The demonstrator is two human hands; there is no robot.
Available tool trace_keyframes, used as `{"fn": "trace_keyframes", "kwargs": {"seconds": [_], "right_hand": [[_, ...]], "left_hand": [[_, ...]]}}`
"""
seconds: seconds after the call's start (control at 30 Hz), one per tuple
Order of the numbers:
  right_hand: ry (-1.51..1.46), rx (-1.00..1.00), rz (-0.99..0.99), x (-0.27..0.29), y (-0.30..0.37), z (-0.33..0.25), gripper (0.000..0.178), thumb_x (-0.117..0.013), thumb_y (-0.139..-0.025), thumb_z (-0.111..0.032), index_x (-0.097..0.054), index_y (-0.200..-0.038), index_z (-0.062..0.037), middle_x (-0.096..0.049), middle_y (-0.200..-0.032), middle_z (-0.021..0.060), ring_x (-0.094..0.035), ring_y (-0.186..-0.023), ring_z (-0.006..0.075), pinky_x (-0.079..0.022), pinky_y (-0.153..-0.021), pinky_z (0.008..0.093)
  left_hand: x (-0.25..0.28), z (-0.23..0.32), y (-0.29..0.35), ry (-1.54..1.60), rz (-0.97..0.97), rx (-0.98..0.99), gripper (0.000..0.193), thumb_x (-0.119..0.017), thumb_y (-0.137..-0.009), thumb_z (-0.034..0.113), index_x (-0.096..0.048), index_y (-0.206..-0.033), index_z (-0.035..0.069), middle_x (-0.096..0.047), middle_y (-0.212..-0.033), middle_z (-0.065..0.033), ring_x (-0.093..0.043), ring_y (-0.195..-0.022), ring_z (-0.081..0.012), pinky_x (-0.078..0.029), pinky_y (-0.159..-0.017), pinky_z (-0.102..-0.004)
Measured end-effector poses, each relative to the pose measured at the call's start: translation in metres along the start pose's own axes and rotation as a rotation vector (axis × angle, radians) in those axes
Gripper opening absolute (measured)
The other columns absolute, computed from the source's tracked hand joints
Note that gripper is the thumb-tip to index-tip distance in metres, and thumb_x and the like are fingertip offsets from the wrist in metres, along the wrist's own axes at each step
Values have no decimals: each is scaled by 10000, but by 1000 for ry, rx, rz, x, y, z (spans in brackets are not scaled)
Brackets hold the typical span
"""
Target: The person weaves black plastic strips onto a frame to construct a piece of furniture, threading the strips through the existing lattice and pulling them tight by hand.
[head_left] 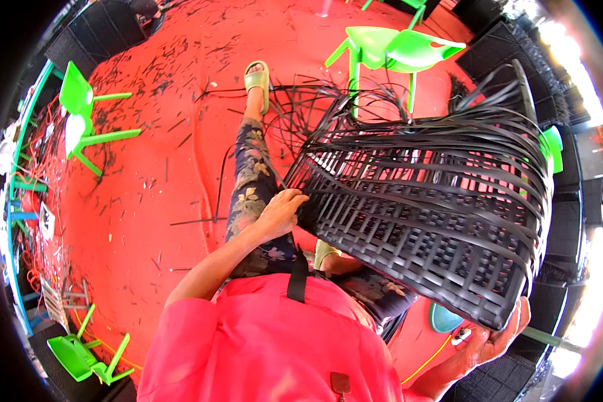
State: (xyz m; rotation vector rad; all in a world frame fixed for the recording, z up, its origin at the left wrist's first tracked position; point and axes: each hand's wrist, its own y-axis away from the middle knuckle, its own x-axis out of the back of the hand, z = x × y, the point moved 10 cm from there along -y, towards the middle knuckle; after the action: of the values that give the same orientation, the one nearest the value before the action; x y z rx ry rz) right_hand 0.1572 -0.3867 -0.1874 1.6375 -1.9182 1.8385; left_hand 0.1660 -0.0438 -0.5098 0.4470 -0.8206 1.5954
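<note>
A half-woven black basket (pixel 422 224) of flat plastic strips rests tilted across my lap, its tightly woven end toward me. Long loose strips (pixel 295 114) spray out from its far side. My left hand (pixel 281 213) pinches the basket's left edge with bent fingers; whether a single strip lies between them, I cannot tell. At the near right corner my right hand (pixel 492 342) grips the basket from below, thumb and fingers around the corner and partly hidden by it. One short black strip (pixel 298 278) lies over my red top.
Green plastic chairs stand ahead (pixel 395 50), at the left (pixel 84 114) and at the lower left (pixel 80 355). Black strip scraps (pixel 157 74) litter the red floor (pixel 141 221). Black woven panels (pixel 559 228) line the right side. A teal basin (pixel 444 317) sits beneath the basket.
</note>
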Motion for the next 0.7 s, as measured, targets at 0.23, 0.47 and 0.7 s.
{"fn": "trace_keyframes", "kwargs": {"seconds": [0.23,0.47,0.7], "right_hand": [[46,1,-10,10,12,21,649,-649,-778,-437,-499,-1237,-5,-406,-1310,184,-403,-1218,303,-370,-976,411],[250,207,33,-5,-12,-29,639,-554,-789,-538,-509,-1094,22,-521,-976,232,-522,-832,348,-417,-708,477],[119,121,38,-10,-25,-26,633,-655,-650,-621,-583,-969,-80,-505,-858,72,-479,-751,232,-381,-692,399]], "left_hand": [[-26,2,-8,-237,-189,6,326,-627,-643,53,-519,-949,72,-527,-872,-94,-539,-905,-267,-453,-806,-378],[-50,-27,-13,-627,-362,1,132,-493,-833,142,-458,-929,58,-600,-563,-88,-638,-518,-235,-482,-406,-355],[-60,-49,-6,-732,-699,184,206,-411,-880,136,-472,-1051,38,-668,-763,-132,-666,-737,-283,-517,-624,-400]]}}
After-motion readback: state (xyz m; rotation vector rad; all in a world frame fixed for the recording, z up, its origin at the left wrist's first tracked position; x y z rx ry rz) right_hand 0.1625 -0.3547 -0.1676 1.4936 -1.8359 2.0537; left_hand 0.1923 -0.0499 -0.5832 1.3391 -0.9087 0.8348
